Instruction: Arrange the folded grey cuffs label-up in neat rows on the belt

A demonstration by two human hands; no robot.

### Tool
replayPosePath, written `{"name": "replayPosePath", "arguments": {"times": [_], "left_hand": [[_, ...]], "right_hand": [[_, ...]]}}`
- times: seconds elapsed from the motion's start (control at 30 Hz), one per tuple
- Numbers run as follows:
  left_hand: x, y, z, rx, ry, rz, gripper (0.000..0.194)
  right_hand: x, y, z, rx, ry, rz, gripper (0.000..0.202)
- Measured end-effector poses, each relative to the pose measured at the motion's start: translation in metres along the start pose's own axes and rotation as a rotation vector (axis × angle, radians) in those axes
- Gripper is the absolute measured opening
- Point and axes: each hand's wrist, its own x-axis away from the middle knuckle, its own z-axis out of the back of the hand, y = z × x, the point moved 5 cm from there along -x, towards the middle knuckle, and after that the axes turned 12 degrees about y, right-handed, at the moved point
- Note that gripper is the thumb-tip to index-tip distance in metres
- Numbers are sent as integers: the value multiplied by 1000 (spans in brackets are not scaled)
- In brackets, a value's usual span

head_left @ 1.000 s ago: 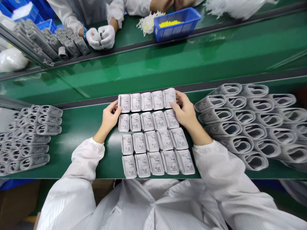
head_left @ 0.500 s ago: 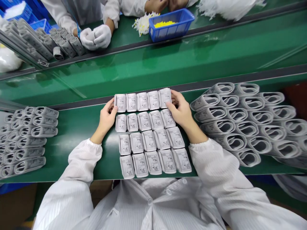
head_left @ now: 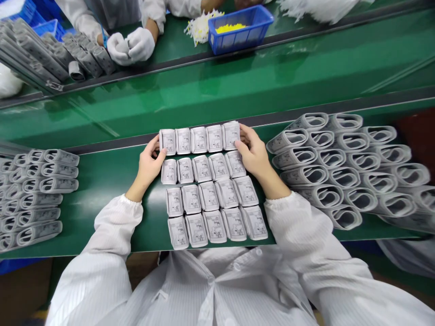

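Several rows of folded, grey-white printed sheets lie side by side before me. The far row of folded sheets [head_left: 199, 139] sits between my hands. Its left end is pinched by my left hand [head_left: 148, 164], thumb on the near corner and fingers behind the edge. At the right end, my right hand [head_left: 255, 156] grips in the same way, its thumb over the last folded sheet. Closer to me are the second row [head_left: 203, 169], the third row [head_left: 208, 196] and the nearest row [head_left: 216, 227], touched by neither hand. Some fingertips are hidden behind the far row.
Rolled grey sheets are stacked at the right [head_left: 365, 181] and left [head_left: 50, 185] of the green table [head_left: 102, 181]. Across a raised green ledge [head_left: 190, 95], a co-worker's gloved hands [head_left: 131, 47] are near more rolls and a blue bin [head_left: 239, 34] with yellow pieces.
The whole view has shifted slightly, so everything appears a little higher and further left. Both hands keep their hold on the ends of the far row, with hardly any movement relative to it.
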Motion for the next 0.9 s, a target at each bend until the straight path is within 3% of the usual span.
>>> {"name": "replayPosePath", "arguments": {"times": [0.3, 0.9], "left_hand": [[1, 2, 0, 3, -1, -4, 67], [0, -2, 1, 18, 32, -12, 68]], "right_hand": [[0, -2, 1, 36, -14, 25, 76], [0, 0, 0, 3, -4, 34, 82]]}}
